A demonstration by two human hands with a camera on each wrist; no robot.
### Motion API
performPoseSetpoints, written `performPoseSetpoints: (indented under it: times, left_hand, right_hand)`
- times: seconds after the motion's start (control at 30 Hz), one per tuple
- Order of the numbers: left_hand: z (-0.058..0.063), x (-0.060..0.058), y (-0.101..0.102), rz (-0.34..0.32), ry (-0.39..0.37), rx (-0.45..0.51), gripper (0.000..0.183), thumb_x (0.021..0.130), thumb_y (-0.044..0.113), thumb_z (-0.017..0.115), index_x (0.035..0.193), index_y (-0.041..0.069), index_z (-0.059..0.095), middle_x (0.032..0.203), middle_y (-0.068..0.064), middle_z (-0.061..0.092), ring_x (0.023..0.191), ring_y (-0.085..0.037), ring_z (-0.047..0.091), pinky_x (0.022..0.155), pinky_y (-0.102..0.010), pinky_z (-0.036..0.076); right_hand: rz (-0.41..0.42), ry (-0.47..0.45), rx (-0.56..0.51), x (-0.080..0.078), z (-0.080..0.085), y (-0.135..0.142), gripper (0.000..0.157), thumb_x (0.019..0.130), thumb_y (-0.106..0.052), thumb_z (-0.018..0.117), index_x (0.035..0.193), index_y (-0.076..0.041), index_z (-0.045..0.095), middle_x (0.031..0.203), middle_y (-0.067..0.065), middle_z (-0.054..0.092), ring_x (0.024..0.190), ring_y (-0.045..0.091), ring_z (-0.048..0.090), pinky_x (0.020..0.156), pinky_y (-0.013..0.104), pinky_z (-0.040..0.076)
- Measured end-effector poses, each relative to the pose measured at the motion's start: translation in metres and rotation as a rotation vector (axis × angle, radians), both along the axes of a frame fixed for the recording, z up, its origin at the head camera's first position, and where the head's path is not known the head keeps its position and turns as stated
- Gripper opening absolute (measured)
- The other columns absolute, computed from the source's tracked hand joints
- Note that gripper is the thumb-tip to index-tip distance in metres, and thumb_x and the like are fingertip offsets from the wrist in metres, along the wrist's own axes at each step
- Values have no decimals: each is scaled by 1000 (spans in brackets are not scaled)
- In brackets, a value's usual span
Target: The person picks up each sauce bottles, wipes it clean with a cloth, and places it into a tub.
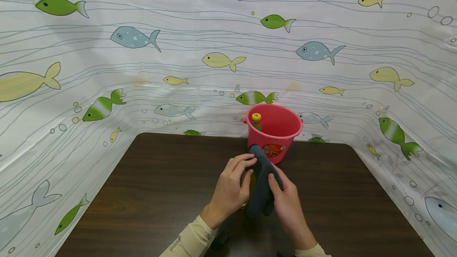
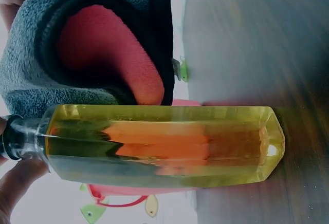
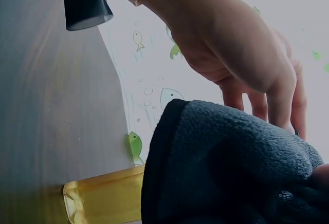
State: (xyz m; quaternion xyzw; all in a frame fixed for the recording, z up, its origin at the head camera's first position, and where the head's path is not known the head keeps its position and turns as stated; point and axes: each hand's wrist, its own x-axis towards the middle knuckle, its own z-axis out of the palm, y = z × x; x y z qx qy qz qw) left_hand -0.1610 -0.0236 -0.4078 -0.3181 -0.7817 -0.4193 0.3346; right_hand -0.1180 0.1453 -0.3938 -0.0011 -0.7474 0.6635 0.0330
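Observation:
A clear bottle of yellow liquid (image 2: 164, 147) stands upright on the table, its base at the tabletop in the left wrist view. My left hand (image 1: 232, 187) grips it by the neck, a finger and thumb showing on either side there. My right hand (image 1: 288, 199) holds a folded dark grey cloth (image 1: 262, 181) with a black edge, thumb on the near side. Inside the fold, the cloth shows a pink-red face (image 2: 103, 44). It hangs close against the bottle and hides much of it in the head view.
Behind the hands stands a pink bucket (image 1: 257, 138) with a yellow-capped bottle (image 1: 256, 121) inside. The dark wooden table (image 1: 160, 185) ends at a white fish-print sheet (image 1: 200, 23) that rises at the back and both sides.

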Motion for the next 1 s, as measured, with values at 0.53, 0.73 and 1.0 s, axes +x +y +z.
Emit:
performPoseSetpoints:
  times: [0.53,0.73,1.0]
  left_hand:
    - [3,-1,-1,-31,-31,-4,28,99,1,70,127,1,72,135,-12,69,125,-25,69,97,-34,63]
    - [3,-2,-4,-44,-45,4,28,98,-1,70,126,2,73,134,-11,69,125,-24,70,100,-34,61]
    - [4,-3,-5,-55,-81,21,28,99,0,70,126,2,73,132,-11,70,126,-24,70,105,-38,58]
  right_hand:
    - [97,-6,54,4,-4,-8,59,112,-42,50,167,-38,29,177,-1,26,163,32,28,124,61,37]
    - [109,39,95,3,-12,-16,66,112,-40,51,170,-34,21,178,2,24,162,33,31,124,60,37]
    - [99,116,151,0,-25,-23,69,112,-33,53,171,-27,18,175,7,31,156,31,42,121,54,43]
